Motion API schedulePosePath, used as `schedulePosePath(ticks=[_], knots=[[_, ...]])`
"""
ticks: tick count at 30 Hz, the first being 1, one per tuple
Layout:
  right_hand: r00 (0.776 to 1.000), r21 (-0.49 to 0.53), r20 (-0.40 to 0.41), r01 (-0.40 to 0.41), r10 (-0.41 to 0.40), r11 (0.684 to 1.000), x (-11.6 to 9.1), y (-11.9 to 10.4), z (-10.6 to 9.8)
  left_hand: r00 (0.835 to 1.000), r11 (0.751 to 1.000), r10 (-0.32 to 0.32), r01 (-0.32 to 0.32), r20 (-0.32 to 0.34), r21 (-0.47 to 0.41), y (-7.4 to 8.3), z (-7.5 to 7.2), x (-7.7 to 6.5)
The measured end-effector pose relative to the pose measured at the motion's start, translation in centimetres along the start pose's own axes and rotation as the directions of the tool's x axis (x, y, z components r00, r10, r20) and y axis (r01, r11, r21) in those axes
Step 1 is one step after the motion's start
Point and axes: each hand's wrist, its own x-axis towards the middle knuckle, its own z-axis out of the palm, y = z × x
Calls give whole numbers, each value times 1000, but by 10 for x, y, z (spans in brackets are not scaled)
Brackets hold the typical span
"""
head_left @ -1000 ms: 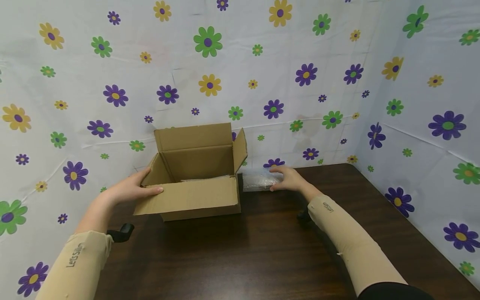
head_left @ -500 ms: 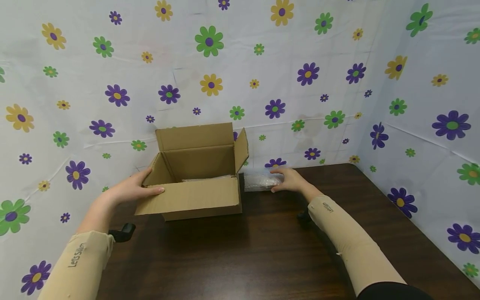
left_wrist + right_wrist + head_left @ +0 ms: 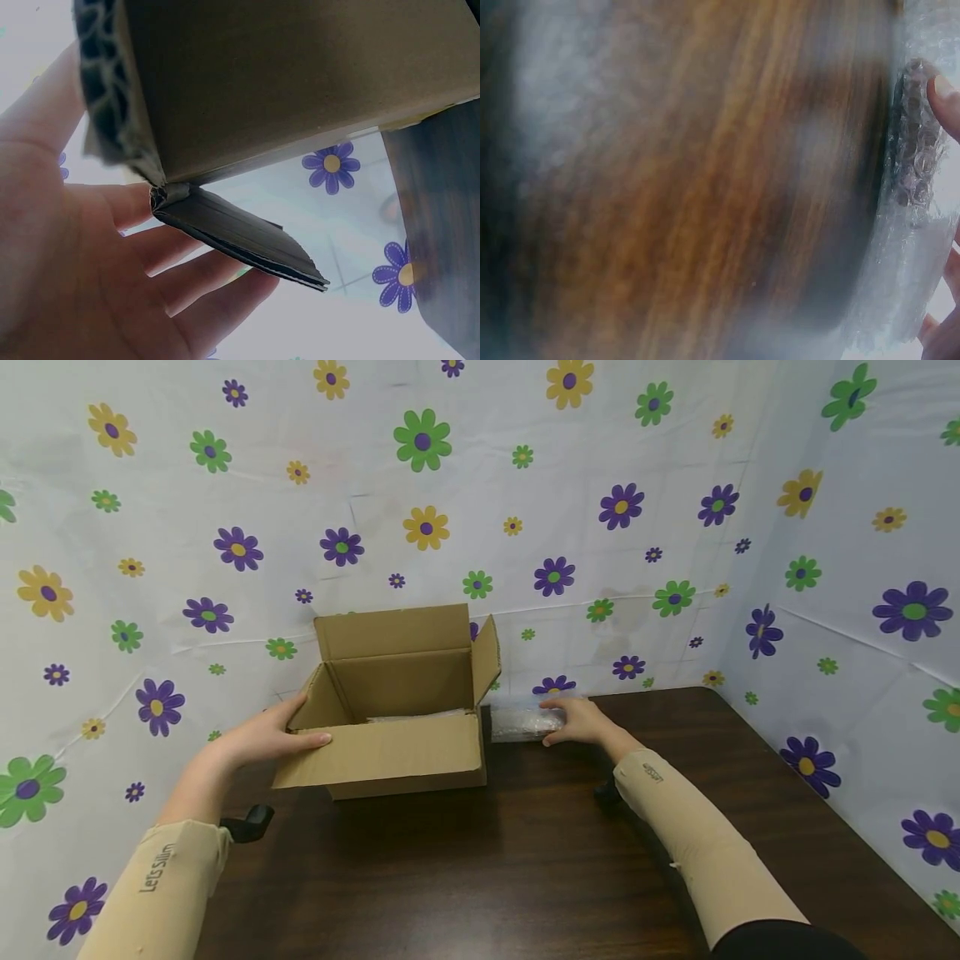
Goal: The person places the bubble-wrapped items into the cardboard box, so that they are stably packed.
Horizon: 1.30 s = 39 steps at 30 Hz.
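An open cardboard box (image 3: 382,752) stands on the table with its flaps spread. My left hand (image 3: 258,739) grips its left side, thumb on the front flap. In the left wrist view, the fingers (image 3: 217,300) of that hand reach behind a folded flap (image 3: 240,232). Clear plastic (image 3: 416,717) shows just above the front edge inside the box; the rest of the interior is hidden. To the right of the box lies a bubble-wrapped bundle (image 3: 517,724). My right hand (image 3: 585,724) holds its right end, and the right wrist view shows the thumb (image 3: 946,105) against the bubble wrap (image 3: 900,262).
Dark wood-grain table (image 3: 465,877) runs under everything. A flower-printed white sheet (image 3: 480,485) hangs close behind the box and along the right side. Black wrist mounts (image 3: 251,824) stick out from both forearms.
The whole head view has shifted slightly, so everything sits a little further right. Both hands keep their places on the box and the bubble-wrapped bundle.
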Motion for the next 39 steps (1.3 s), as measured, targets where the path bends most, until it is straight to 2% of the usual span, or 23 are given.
schedulePosePath(ticks=[11, 23, 39], knots=[[1000, -40, 5, -14, 14, 999, 1, -1, 2, 1000, 1000, 14, -14, -4, 22, -2, 0, 1], [999, -43, 21, -30, 30, 999, 3, 3, 2, 1000, 1000, 18, -18, -3, 6, -3, 0, 2], [999, 11, -28, 17, -16, 1000, -8, 0, -20, 1000, 1000, 12, -12, -3, -10, -3, 0, 1]])
